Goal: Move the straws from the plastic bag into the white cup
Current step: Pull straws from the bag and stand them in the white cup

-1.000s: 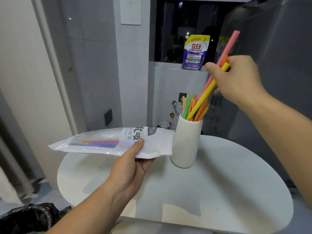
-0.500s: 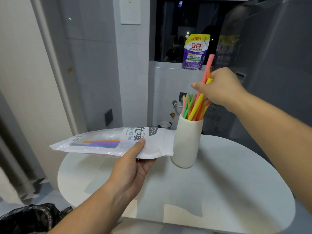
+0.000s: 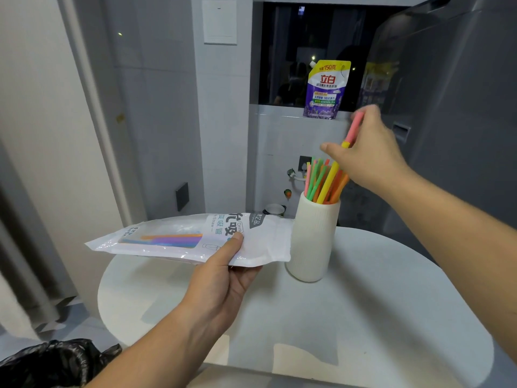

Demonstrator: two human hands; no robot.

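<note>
My left hand [image 3: 223, 278] holds the white plastic straw bag [image 3: 179, 239] level above the table's left side, thumb on top. Orange, purple and blue straws show through its clear window. The ribbed white cup [image 3: 313, 239] stands upright just right of the bag, filled with several green, pink, orange and yellow straws [image 3: 321, 180]. My right hand [image 3: 369, 152] hovers over the cup, fingers pinched on a pink straw [image 3: 354, 127] and a yellow straw [image 3: 331, 177] whose lower ends are in the cup.
The round white table [image 3: 363, 317] carries the cup. A purple detergent pouch [image 3: 326, 89] stands on the ledge behind. A grey appliance [image 3: 461, 107] rises at the right. A black rubbish bag [image 3: 53, 362] lies at the lower left, beside the table's edge.
My right hand has come down with the pink and yellow straws, sliding them deeper into the cup. The left hand and bag have stayed still.
</note>
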